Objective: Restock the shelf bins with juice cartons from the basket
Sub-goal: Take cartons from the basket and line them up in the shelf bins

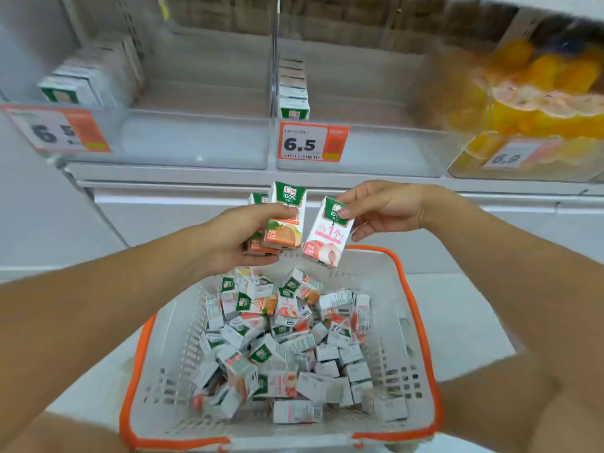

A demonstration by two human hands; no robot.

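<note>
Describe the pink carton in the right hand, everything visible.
The pink carton is a small printed juice box: green top panel, white and pink face, a peach picture near the bottom. It looks like coated card, undented. It hangs tilted, top toward the right hand, whose thumb and fingertips pinch its upper corner. It is above the basket, beside the left hand's cartons; whether they touch is unclear.

Both bare forearms reach forward from the lower corners and converge above the basket (pixel 415 308). The left hand (pixel 242 237) is turned palm inward, thumb lying across the front of two upright juice cartons (pixel 284 220) and fingers curled beneath them, gripping the pair together. The right hand (pixel 382 207), just beside it and level with it, bends down at the wrist and pinches the top of a single pink carton (pixel 327 235) between thumb and fingertips, remaining fingers loosely curled.
</note>
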